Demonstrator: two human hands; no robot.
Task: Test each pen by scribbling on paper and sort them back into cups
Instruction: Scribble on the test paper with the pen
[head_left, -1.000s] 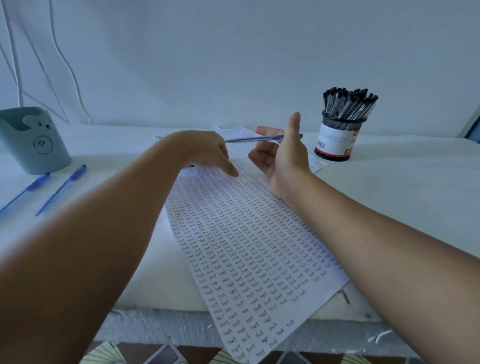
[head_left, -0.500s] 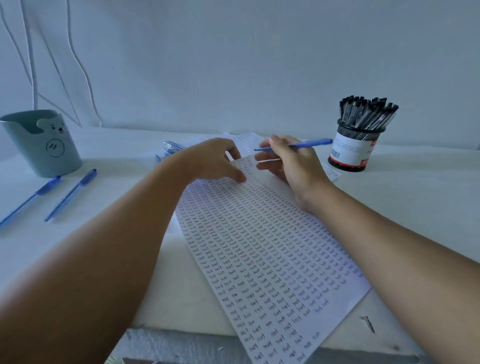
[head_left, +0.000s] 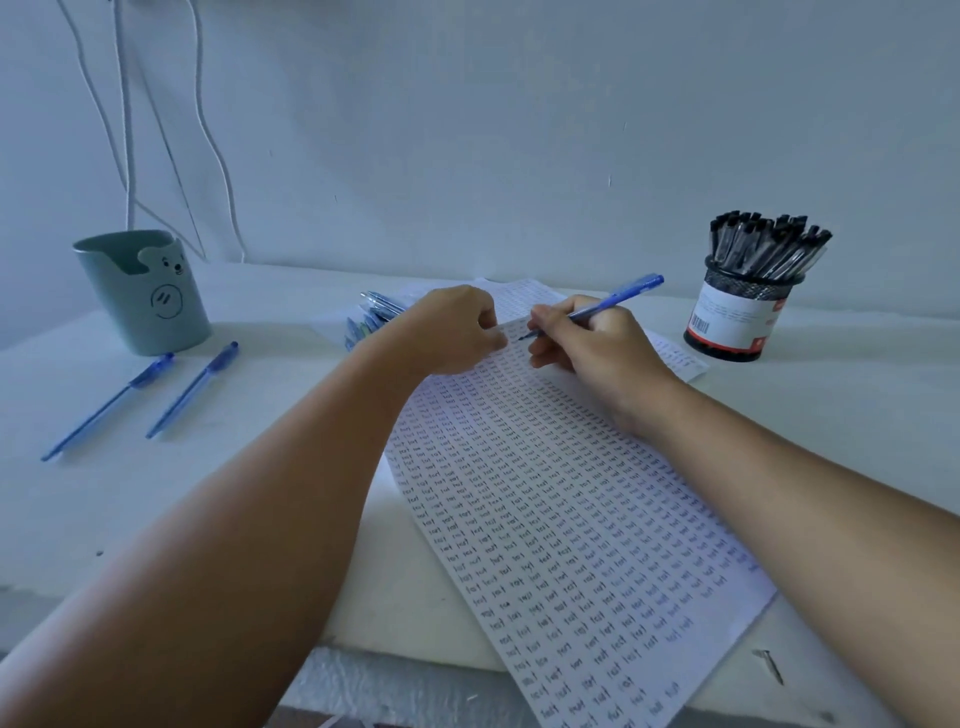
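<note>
One pen at the paper, several ways to slip

One slim blue plastic pen sits in the right hand, pinched in a writing grip, tip at the far end of the white sheet of paper crowded with rows of small handwritten marks. Left hand rests on the sheet's far edge, fingers curled under; nothing seen in its grasp.

Risks, as judged:
- Sheet overhangs the white desk edge; a firm stroke could skid it if the left hand lifts.
- Little blank space near the tip, so a faint line may be misread.
- Black mesh cup packed with black-capped pens stands near the right wrist; a wide elbow swing could tip it.
- Two blue pens lying loose beside the pale green bear-face cup may roll.
</note>
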